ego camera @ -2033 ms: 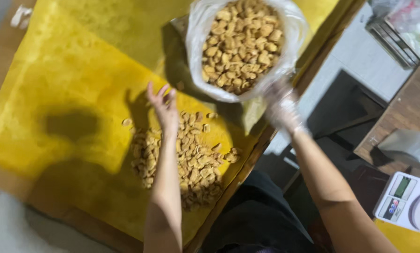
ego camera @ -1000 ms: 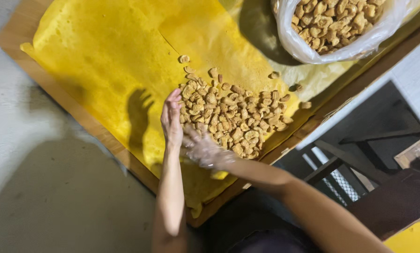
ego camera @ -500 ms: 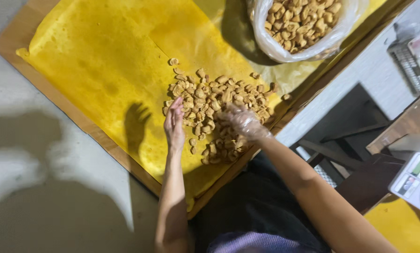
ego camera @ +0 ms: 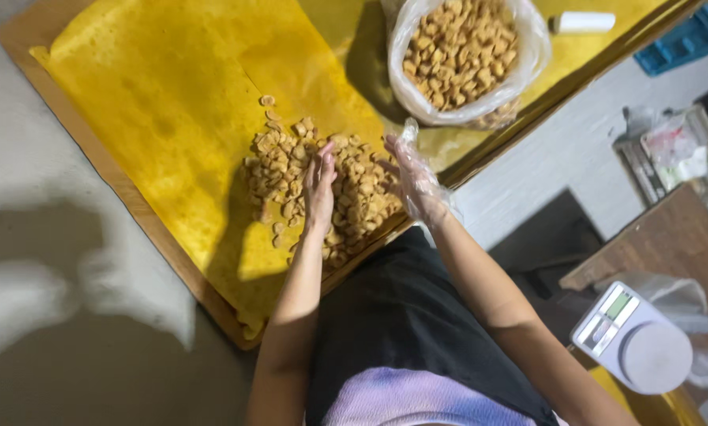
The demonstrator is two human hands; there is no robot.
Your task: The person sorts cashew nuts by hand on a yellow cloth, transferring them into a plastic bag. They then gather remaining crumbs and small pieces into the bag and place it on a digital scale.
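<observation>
Both hands are gathering the loose heap of snack pieces point(ego camera: 322, 197) at the near edge of the yellow-papered table point(ego camera: 149, 118). The left hand point(ego camera: 319, 188) and gloved right hand point(ego camera: 414, 180) flank it, fingers spread, gripping nothing. Scooping calls for closing them under the pieces; a full bag point(ego camera: 464, 59) sits at the far edge

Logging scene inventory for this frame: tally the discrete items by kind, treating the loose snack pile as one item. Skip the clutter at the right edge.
Hands: 2, left hand bare, right hand in a clear glove
Loose snack pile: 1
Clear bag of snacks: 1
Yellow-lined tray: 1
White roll: 1
Digital scale: 1
Total: 7
</observation>
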